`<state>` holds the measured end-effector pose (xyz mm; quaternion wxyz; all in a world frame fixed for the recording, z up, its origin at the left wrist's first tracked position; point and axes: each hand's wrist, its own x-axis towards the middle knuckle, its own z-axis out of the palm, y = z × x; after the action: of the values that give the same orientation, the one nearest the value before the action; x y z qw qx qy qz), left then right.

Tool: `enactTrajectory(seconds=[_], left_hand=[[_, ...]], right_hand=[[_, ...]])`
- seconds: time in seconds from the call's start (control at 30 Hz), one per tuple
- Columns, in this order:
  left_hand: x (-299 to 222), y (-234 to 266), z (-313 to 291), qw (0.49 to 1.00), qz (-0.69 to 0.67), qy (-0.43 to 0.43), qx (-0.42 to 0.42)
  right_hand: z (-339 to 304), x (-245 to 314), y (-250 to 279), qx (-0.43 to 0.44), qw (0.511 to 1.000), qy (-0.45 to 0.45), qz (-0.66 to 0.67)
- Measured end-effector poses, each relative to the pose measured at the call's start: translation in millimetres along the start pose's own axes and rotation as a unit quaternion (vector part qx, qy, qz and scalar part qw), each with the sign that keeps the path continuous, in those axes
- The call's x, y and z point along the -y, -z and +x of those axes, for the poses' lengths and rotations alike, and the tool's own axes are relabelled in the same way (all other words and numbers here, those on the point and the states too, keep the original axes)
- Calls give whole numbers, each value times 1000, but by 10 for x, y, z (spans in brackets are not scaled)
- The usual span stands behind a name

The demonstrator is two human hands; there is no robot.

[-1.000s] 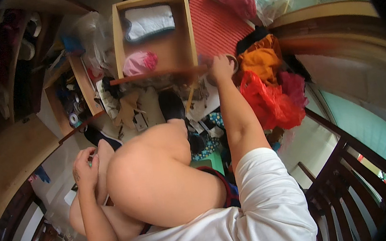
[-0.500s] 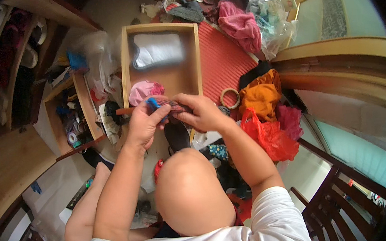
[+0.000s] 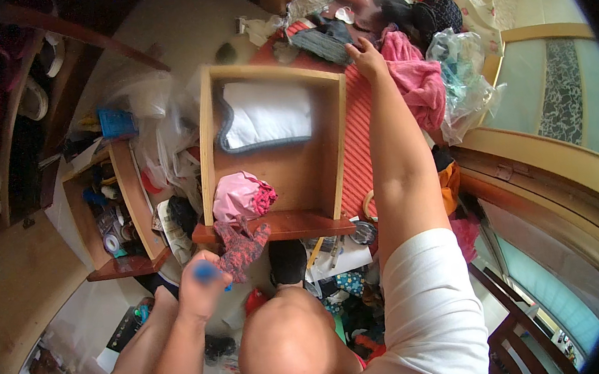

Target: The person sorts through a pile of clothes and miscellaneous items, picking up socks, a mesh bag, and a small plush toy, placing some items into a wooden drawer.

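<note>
Cloth (image 3: 245, 255), red-speckled, clasped in left grip (image 3: 201, 291), could snag on the drawer (image 3: 304, 228) just ahead if yanked; right grip (image 3: 372, 64), beside grey fabric (image 3: 319, 43), hold unclear.

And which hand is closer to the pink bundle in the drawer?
Left. The left hand is just outside the drawer, near the pink bundle; the right hand is past the drawer's far right corner.
</note>
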<state>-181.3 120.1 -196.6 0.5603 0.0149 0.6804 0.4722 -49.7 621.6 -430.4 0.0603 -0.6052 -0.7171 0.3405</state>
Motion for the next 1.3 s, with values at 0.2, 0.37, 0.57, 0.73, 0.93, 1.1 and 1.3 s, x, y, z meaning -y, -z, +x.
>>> enactTrajectory(seconds=[0.2,0.37,0.57,0.73,0.93,1.1,1.3], left_hand=[[-238,109,118,990,88,-80,78],[-547,-40,193,941,193,-238,143],[-540,-223,266,971,-97,-44,215],[-598,-312,413,962,-57,-73,255],[-510,15,292,979,-82,-31,183],[-415,214,196,984,-98,-46,142],[-276,425,39,989,-112,-17,96]], right_hand=[[-307,-41,146,-269,822,-20,502],[-1565,308,1164,-233,784,154,554],[-2821,1188,840,123,790,267,538],[-3171,1374,451,452,637,171,600],[-2469,1329,476,385,776,188,463],[-802,112,912,-224,881,236,-343],[-1046,-955,925,4,891,57,-451]])
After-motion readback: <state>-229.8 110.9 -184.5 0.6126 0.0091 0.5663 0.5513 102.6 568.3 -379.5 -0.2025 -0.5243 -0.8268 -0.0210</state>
